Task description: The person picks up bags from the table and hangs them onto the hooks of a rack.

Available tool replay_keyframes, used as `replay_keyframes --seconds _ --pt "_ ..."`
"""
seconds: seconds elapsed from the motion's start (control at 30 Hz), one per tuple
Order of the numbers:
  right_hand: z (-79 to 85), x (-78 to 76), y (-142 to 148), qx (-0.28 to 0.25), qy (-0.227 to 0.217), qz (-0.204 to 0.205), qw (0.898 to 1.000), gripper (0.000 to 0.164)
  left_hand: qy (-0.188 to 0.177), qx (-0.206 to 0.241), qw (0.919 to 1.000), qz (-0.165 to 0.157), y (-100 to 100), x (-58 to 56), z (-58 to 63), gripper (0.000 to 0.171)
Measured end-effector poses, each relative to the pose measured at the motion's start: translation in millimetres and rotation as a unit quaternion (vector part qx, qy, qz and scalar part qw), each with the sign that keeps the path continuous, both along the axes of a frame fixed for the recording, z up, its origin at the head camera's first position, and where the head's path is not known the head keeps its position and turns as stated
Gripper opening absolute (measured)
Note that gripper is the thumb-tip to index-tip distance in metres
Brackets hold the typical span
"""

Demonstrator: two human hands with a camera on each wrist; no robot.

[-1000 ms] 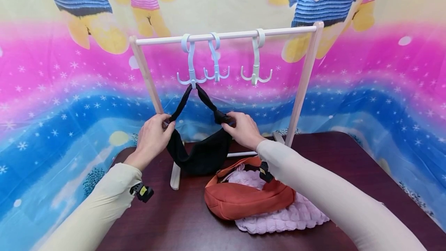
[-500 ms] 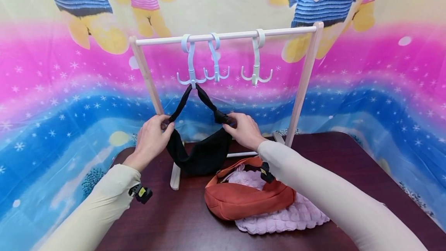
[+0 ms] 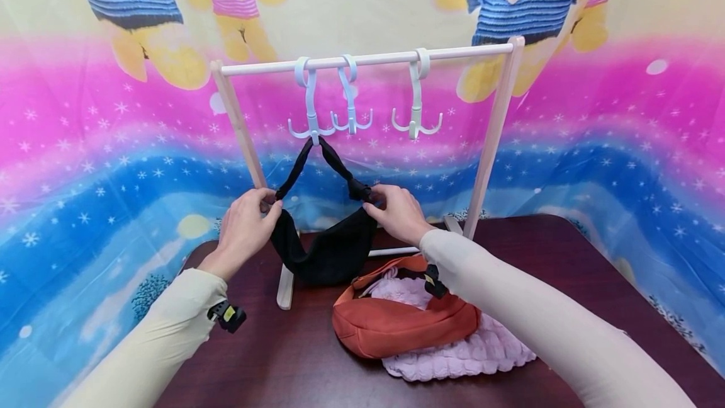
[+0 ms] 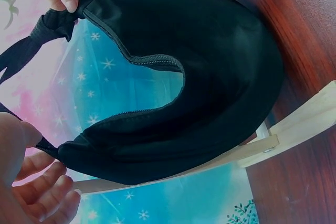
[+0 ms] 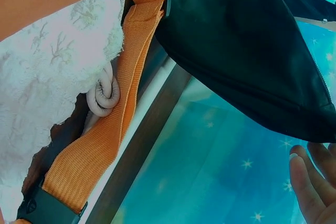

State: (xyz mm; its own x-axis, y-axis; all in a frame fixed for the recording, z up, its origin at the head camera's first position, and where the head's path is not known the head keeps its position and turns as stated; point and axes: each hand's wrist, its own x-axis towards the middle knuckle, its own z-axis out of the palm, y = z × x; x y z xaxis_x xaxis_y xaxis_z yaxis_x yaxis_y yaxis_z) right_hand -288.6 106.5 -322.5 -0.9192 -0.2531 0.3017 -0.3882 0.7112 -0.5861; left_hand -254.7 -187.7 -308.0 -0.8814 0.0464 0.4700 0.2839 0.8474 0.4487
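A black crescent-shaped bag [image 3: 328, 257] hangs by its strap [image 3: 337, 161] from the front prong of the leftmost light-blue hook [image 3: 311, 102]. My left hand [image 3: 245, 222] pinches the bag's left end where the strap begins. At the opposite end, close to a knot in the strap, my right hand [image 3: 399, 209] pinches the fabric between thumb and fingers. Between the two hands the body of the bag sags in a curve. In the left wrist view a zipper [image 4: 157, 59] runs along its inner edge. The right wrist view shows the underside of the black bag [image 5: 236, 51] and my right fingertips [image 5: 304, 182].
A wooden rack [image 3: 493, 137] carries another blue hook [image 3: 350, 99] and a pale hook [image 3: 416, 99] on its bar. An orange-red bag [image 3: 402, 326] lies on a fluffy pink item [image 3: 470, 357] on the dark table [image 3: 243, 364]. A printed cloth backdrop [image 3: 612, 112] stands behind.
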Motion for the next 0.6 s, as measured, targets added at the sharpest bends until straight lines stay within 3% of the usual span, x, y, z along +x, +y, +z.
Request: replay_keyframes --seconds 0.6 --pt "-0.8 0.7 5.7 -0.011 -0.002 0.002 1.0 0.038 -0.005 -0.006 1.0 0.003 -3.7 3.7 -1.5 0.03"
